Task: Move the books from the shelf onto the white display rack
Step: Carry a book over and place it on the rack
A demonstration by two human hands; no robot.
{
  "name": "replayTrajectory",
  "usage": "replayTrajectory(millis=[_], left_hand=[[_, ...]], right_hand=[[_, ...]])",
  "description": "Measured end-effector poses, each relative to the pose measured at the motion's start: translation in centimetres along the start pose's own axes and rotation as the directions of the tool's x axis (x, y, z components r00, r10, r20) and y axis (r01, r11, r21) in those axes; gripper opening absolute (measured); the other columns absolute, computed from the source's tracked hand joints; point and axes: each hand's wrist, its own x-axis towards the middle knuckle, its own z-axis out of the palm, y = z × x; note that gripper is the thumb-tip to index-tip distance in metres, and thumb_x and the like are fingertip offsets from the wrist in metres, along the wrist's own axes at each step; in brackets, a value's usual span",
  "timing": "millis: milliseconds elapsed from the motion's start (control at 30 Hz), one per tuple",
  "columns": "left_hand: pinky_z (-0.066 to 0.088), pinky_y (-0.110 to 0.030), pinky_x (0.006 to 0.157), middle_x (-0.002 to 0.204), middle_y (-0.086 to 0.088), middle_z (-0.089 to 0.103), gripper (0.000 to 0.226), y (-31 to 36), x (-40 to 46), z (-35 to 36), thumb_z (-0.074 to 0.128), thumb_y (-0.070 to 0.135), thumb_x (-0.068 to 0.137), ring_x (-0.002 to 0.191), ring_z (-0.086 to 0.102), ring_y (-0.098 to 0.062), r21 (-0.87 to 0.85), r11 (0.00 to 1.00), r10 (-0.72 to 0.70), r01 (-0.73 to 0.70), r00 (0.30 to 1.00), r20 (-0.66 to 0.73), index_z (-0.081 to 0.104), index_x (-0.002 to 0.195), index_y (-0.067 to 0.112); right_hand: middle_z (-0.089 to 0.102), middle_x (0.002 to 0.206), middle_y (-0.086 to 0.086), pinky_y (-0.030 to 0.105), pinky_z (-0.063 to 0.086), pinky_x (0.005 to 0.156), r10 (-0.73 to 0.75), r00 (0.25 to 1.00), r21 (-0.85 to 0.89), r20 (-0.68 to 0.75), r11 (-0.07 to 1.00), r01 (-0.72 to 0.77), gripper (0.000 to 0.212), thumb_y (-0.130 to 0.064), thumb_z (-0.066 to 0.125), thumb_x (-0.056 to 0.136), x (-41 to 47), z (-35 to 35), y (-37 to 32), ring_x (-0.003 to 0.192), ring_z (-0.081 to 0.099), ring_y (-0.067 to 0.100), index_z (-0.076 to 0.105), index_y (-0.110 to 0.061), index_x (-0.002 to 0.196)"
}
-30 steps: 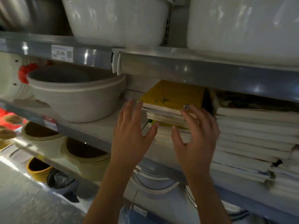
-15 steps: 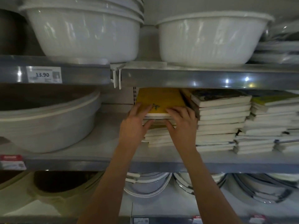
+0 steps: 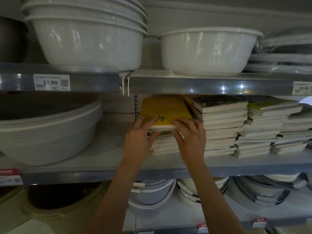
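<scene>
- Both hands grip the yellow book on top of the leftmost stack: left hand with fingers on the cover and thumb under its front edge, right hand likewise.
- Four stacks of books lie on the middle shelf; the rightmost is cut off by the frame edge.
- Cover titles are too dim to read.
- Two price tags show; only the left price tag reads clearly, 13.90.
- White basins sit on the shelf above.
</scene>
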Motion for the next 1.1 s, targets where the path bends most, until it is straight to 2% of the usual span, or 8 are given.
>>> replayTrajectory(millis=[167,267,333,433,567,767,900,1100], left_hand=[[0.043,-0.007,0.088,0.141,0.004,0.050,0.069,0.9,-0.9,-1.3,0.053,0.061,0.083,0.118,0.054,-0.002,-0.513,0.793,-0.320,0.328,0.941,0.108,0.048,0.144,0.028],[0.053,-0.023,0.091,0.123,0.011,0.063,0.052,1.3,0.6,-1.0,0.054,0.053,0.093,0.110,0.063,-0.007,-0.650,0.604,-0.436,0.462,0.874,0.215,0.051,0.138,0.028],[0.054,-0.041,0.097,0.121,0.008,0.066,0.040,1.5,1.7,-0.9,0.057,0.041,0.098,0.111,0.064,-0.013,-0.657,0.547,-0.489,0.519,0.835,0.253,0.054,0.135,0.024],[0.050,-0.023,0.083,0.104,0.014,0.064,0.030,1.9,2.8,-0.8,0.056,0.030,0.099,0.095,0.062,-0.003,-0.652,0.536,-0.522,0.536,0.818,0.243,0.057,0.128,0.021],[0.043,-0.016,0.072,0.100,0.016,0.062,0.027,1.8,3.2,-0.4,0.058,0.024,0.099,0.094,0.060,-0.001,-0.635,0.537,-0.532,0.555,0.807,0.255,0.056,0.126,0.021],[0.047,-0.022,0.081,0.110,0.005,0.069,0.028,1.6,2.8,-0.5,0.062,0.019,0.097,0.103,0.065,-0.012,-0.648,0.529,-0.546,0.548,0.804,0.235,0.063,0.126,0.017],[0.051,-0.025,0.087,0.103,0.010,0.069,0.028,1.8,2.0,-0.9,0.063,0.011,0.096,0.100,0.066,-0.010,-0.689,0.479,-0.579,0.544,0.786,0.218,0.064,0.122,0.019],[0.057,-0.047,0.090,0.116,0.003,0.071,0.043,1.7,-1.1,-2.0,0.064,0.006,0.093,0.106,0.069,-0.020,-0.750,0.331,-0.585,0.573,0.748,0.313,0.058,0.132,0.024]], right_hand=[[0.065,0.115,-0.005,0.045,0.051,0.079,0.071,0.997,0.075,0.004,0.995,-0.071,0.034,-0.039,0.059,0.088,-0.5,-0.3,-0.3,0.111,0.048,0.020,0.070,-0.027,0.117],[0.062,0.123,-0.003,0.044,0.049,0.090,0.099,0.992,0.118,0.075,0.987,-0.107,0.043,-0.048,0.061,0.084,-0.1,-0.8,-0.5,0.117,0.046,0.019,0.069,-0.024,0.119],[0.052,0.136,-0.002,0.036,0.042,0.099,0.230,0.962,0.248,0.145,0.933,-0.260,0.055,-0.058,0.060,0.082,0.1,-1.4,-1.0,0.125,0.040,0.014,0.066,-0.023,0.123],[0.046,0.141,-0.003,0.033,0.043,0.102,0.495,0.840,0.353,0.222,0.762,-0.543,0.057,-0.055,0.058,0.084,1.1,-2.2,-1.3,0.129,0.040,0.011,0.056,-0.028,0.133],[0.060,0.120,-0.008,0.035,0.047,0.096,0.608,0.701,0.449,0.371,0.543,-0.709,0.027,-0.036,0.060,0.096,2.9,-2.4,-1.3,0.114,0.057,0.017,0.054,-0.035,0.122],[0.067,0.112,-0.015,0.050,0.051,0.099,0.671,0.620,0.569,0.407,0.345,-0.747,0.022,-0.029,0.071,0.085,3.4,-1.6,-1.8,0.110,0.063,0.019,0.068,-0.043,0.101],[0.073,0.111,0.002,0.049,0.054,0.097,0.683,0.573,0.624,0.453,0.216,-0.751,0.036,-0.003,0.071,0.087,2.6,-2.0,-2.2,0.104,0.068,0.020,0.068,-0.016,0.120],[0.071,0.116,0.005,0.046,0.056,0.093,0.660,0.591,0.621,0.464,0.233,-0.748,0.053,0.003,0.069,0.086,-0.2,-2.9,-2.6,0.107,0.068,0.021,0.058,-0.013,0.135]])
